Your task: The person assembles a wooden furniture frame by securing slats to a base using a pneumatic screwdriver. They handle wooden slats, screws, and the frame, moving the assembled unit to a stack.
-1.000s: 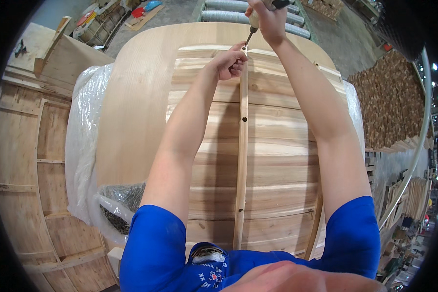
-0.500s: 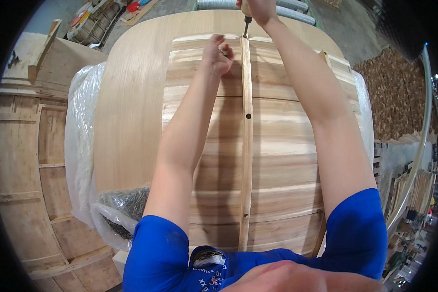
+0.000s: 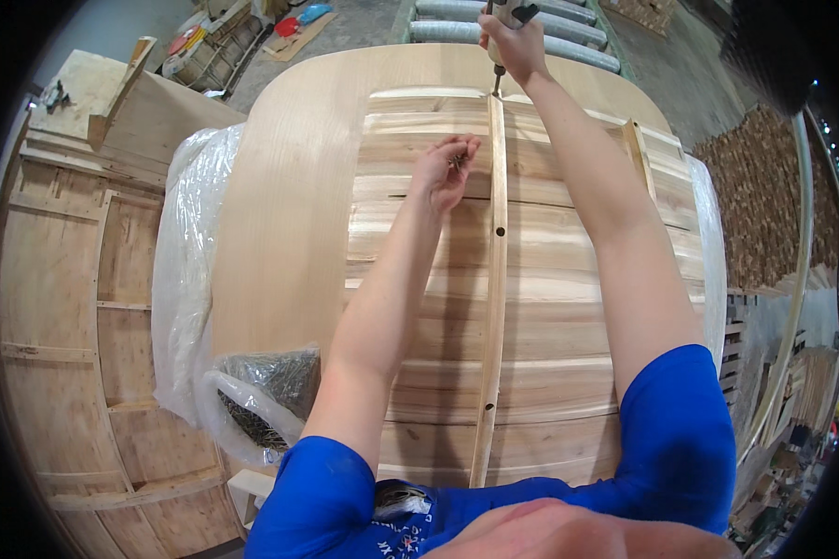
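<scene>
My right hand (image 3: 522,48) grips a power screwdriver (image 3: 509,15). Its bit points down onto the far end of a long, narrow wooden strip (image 3: 494,307) with dark holes along it. This strip lies across a slatted wooden panel (image 3: 429,317), set on a larger pale board (image 3: 284,200) with rounded corners. Left of the strip, my left hand (image 3: 444,173) is curled around a few small metal pieces, apparently screws (image 3: 458,162). By my left elbow sits a clear plastic bag (image 3: 284,377) full of many similar thin metal pieces.
A second wooden strip (image 3: 639,158) lies to the right, partly behind my right arm. Plastic wrap (image 3: 194,252) hangs at the board's left edge. Metal rollers (image 3: 569,48) stand beyond the far edge. Wooden crate panels (image 3: 51,279) are at left, stacked wood pieces (image 3: 764,200) at right.
My left hand has drawn back toward me from the strip's far end. The screwdriver's bit remains at that end. The whole view has shifted, showing more of the screwdriver and the rollers.
</scene>
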Motion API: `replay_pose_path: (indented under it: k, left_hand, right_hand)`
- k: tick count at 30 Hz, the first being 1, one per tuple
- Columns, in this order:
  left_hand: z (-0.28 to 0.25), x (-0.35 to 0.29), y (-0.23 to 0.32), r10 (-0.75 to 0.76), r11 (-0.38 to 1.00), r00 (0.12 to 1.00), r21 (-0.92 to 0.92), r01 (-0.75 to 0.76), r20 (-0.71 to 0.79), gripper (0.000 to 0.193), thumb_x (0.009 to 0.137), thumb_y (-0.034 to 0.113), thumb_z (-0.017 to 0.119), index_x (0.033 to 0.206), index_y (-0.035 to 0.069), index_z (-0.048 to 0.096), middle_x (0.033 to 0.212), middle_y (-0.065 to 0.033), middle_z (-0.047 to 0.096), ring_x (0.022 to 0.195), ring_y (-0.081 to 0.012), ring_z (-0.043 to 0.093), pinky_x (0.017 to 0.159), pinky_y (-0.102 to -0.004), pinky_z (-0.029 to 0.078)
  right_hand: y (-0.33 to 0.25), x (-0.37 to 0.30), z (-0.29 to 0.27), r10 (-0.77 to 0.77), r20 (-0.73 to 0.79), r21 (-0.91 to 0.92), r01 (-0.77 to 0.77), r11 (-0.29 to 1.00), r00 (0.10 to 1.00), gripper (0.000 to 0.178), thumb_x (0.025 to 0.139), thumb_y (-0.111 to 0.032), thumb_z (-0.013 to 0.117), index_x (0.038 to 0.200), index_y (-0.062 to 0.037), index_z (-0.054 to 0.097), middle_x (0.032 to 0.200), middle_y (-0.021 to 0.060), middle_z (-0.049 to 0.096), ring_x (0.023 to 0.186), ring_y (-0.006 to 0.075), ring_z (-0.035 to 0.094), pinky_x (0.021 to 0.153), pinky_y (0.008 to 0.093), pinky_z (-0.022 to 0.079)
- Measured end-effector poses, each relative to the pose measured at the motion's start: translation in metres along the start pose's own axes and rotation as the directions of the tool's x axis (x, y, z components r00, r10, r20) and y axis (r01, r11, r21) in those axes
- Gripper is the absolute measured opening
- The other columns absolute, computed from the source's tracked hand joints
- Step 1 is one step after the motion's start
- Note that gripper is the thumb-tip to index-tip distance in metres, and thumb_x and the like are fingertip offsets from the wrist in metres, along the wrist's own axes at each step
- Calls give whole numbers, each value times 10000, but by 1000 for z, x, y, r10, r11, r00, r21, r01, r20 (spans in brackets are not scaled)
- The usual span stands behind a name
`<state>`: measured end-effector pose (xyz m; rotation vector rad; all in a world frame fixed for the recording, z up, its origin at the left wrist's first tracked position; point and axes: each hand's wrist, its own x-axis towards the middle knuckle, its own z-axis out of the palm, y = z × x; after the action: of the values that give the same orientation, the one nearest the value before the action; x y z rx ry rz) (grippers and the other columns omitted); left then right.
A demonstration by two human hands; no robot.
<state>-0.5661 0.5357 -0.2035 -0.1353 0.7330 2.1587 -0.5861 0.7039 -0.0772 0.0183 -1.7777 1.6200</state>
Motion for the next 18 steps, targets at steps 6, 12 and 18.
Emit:
replay_pose_path:
  k: [6,12,18]
  left_hand:
    - [-2,-35,-6,-45,998,999,37,45,4,191,887,40,493,1052,-55,471,983,-148,573,859,-173,604,735,-218,541]
    - [-7,-40,-16,-70,997,996,37,72,-58,132,878,155,565,888,55,479,785,-69,539,615,-112,490,553,-230,443]
    - [-5,-39,-12,-5,995,999,104,10,-54,134,874,163,576,872,60,490,764,-51,533,597,-106,466,542,-229,423]
  right_hand:
    - [-6,-1,3,1,-9,9,-1,1000,1000,142,772,-121,578,837,4,561,631,56,574,569,144,560,555,276,449]
    - [-4,2,5,-10,-5,21,10,1000,1000,148,769,-119,580,844,6,560,629,57,574,551,143,558,536,275,449]
    - [-5,5,3,-35,-8,43,36,998,999,154,767,-118,581,852,9,559,628,58,574,534,142,556,516,274,450]
